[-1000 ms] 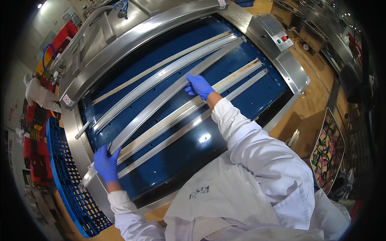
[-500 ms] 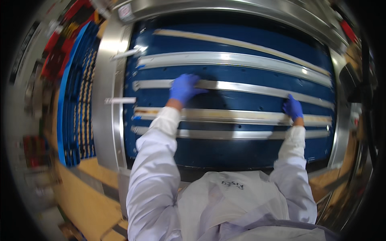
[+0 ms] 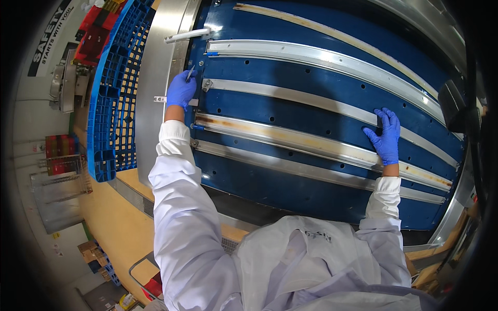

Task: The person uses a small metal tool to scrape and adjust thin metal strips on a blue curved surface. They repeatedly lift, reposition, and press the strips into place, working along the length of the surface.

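Note:
At the left edge of a dark blue panel (image 3: pixel 249 189), my left hand (image 3: pixel 180 90), in a blue glove, is closed. A thin, pointed silver piece (image 3: pixel 190 72) sticks up from its fingers; its kind is unclear. Below that hand, a pale strip with holes (image 3: pixel 160 99) crosses the metal frame and is partly covered by the hand. My right hand (image 3: pixel 385 137), gloved too, lies with fingers stretched out at the flat metal strip (image 3: pixel 298 97) across the panel's middle. Its palm is above the stained rail (image 3: pixel 290 139), nearer to me.
Farther off run a ridged metal rail (image 3: pixel 321 63) and a narrow stained strip (image 3: pixel 332 37). Another flat strip (image 3: pixel 280 165) lies nearest me. A pale handle-like bar (image 3: pixel 188 35) juts over the steel frame (image 3: pixel 150 67). Left of it stands a blue plastic pallet (image 3: pixel 104 111). A dark object (image 3: pixel 452 106) hangs at right.
My left hand has moved left from the middle strip to the panel's edge, and the thin piece now shows in it. My right hand has spread its fingers. The view has shifted and tilted.

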`<state>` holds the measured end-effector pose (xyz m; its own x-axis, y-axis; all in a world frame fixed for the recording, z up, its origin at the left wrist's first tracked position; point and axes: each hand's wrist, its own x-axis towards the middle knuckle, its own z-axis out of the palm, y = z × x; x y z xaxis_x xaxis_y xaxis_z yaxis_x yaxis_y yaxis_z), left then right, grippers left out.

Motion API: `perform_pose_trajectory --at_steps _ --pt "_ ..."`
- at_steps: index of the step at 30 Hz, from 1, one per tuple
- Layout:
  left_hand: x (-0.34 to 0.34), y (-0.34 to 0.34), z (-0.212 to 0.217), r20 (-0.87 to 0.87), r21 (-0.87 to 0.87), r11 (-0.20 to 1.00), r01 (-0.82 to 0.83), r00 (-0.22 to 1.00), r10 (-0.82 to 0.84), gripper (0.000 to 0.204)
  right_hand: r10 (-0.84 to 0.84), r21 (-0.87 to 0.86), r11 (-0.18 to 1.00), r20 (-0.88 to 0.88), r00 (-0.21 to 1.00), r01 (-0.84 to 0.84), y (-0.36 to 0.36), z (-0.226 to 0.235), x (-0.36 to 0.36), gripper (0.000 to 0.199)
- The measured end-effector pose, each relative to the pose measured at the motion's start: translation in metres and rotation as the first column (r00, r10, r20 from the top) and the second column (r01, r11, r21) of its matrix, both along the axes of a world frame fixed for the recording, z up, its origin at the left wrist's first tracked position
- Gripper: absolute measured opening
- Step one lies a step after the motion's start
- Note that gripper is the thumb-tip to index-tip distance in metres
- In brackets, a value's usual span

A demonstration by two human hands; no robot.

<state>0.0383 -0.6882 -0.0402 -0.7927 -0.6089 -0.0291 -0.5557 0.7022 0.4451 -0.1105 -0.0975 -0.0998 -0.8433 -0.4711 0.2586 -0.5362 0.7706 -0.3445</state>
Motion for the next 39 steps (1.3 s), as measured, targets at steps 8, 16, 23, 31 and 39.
perform_pose_trajectory --at_steps 8,16,23,31,39 --pt "-0.025 0.039 0.007 0.132 -0.104 0.97 -0.219 0.964 0.232 0.024 -0.063 0.091 0.994 -0.042 0.997 0.066 0.002 -0.004 0.0 0.062" --pt "0.002 -0.007 -0.04 -0.284 -0.028 0.989 0.147 0.947 -0.149 0.054 -0.043 0.087 0.995 -0.145 0.989 0.056 -0.002 -0.01 -0.001 0.055" --pt "-0.007 0.022 -0.006 -0.077 0.153 0.984 -0.095 0.991 0.108 0.045 -0.056 0.094 0.993 -0.155 0.986 0.072 0.001 -0.011 0.0 0.054" --pt "0.018 -0.017 -0.043 0.056 -0.056 0.982 0.179 0.983 -0.176 0.054 -0.049 0.09 0.994 -0.147 0.988 0.063 -0.005 -0.009 -0.002 0.053" --pt "-0.007 0.007 -0.011 0.268 0.001 1.0 0.03 0.963 -0.029 0.051 -0.084 0.108 0.989 -0.12 0.989 0.097 -0.003 -0.009 -0.001 0.054"
